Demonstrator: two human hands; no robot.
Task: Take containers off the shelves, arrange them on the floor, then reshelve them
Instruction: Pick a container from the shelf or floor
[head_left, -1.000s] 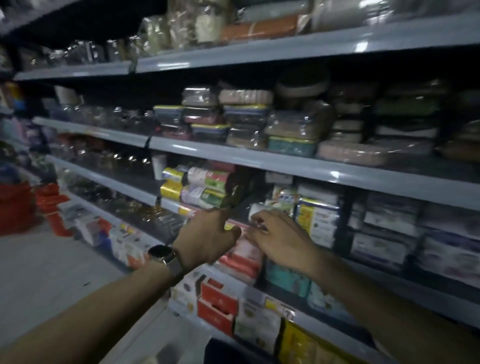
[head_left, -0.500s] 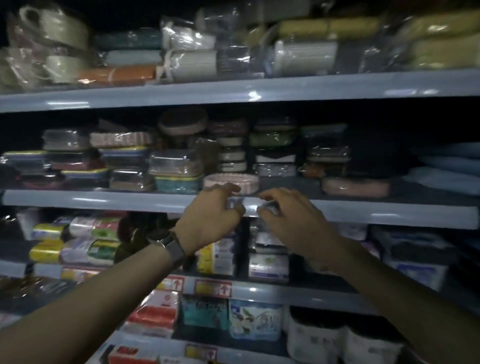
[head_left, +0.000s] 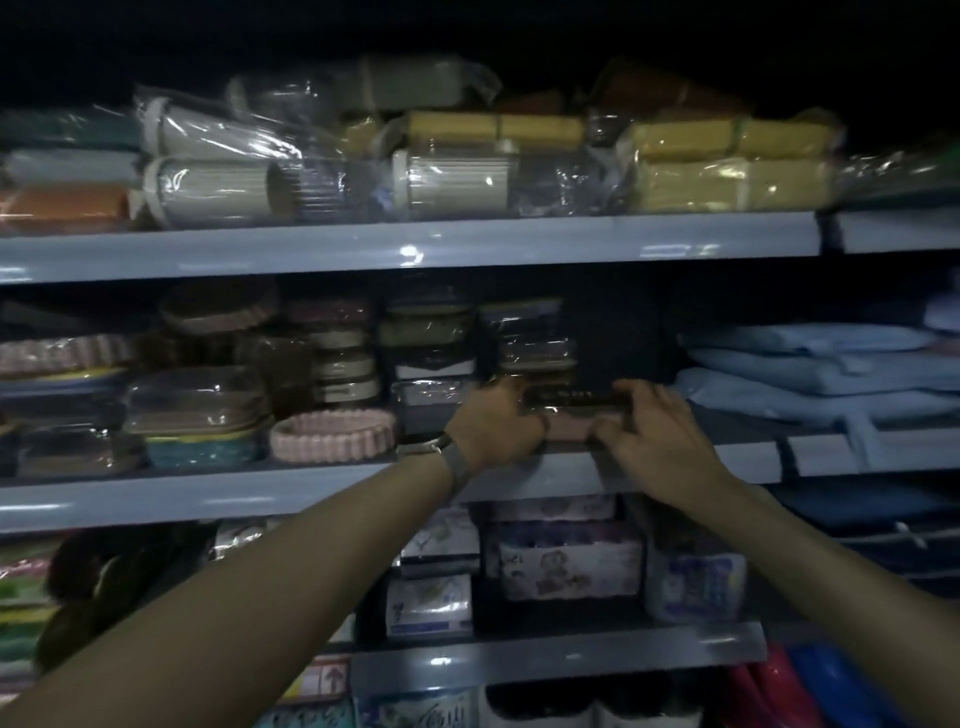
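With left hand (head_left: 498, 423) and right hand (head_left: 657, 431) curled round opposite ends of a flat film-wrapped container (head_left: 571, 401), holding it level right at the front edge of the middle shelf (head_left: 260, 493). Probably gripped from both sides because of the slippery wrap and the stacks crowding in on the left. Just beside it to the left along the same edge, a pink ribbed dish (head_left: 332, 435); farther back, stacked lidded tubs (head_left: 431, 332); lying sideways on the top shelf (head_left: 467, 244), wrapped jars (head_left: 452, 182), presumably to fit the low headroom.
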